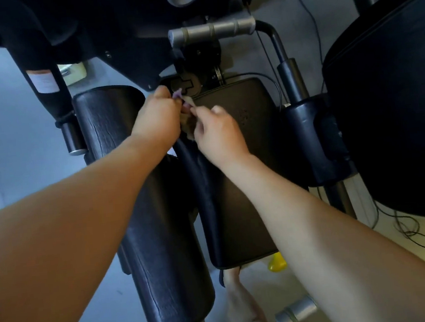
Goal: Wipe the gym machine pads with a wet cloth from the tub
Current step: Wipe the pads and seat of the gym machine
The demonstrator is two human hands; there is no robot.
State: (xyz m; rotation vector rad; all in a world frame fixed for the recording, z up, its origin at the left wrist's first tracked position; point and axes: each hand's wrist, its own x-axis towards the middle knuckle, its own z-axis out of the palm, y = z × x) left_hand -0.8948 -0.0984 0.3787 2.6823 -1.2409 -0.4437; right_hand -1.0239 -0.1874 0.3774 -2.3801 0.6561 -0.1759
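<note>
"Two hands on my feed, and both have hold of the cloth (188, 123). Furthest left of the grip is a long black pad (104, 129), its cover cracked, running down beside the left forearm."

"And the left hand itself?"

"The left hand (155, 118) is curled, fingertips pinching the upper end of the cloth. A purple edge shows just past its fingers. The cloth is a small bunched wad held between the two hands, touching both."

"The other side?"

"The right hand (219, 131) pinches the wad from the right, thumb and forefinger closed on it. From here I see neither hand slack."

"Where does that put it on the machine?"

"The grip sits over the upper left corner of the flat centre pad (248, 162). I cannot tell whether the cloth touches that pad. Above the grip there's a grey ribbed handle (212, 31). Right of the grip comes a roller pad (307, 136), then a big dark pad (396, 117) at the far right, well apart from both hands. Below the grip, nearer the camera, a yellow object (277, 263) pokes out by the centre pad's near end."
</note>
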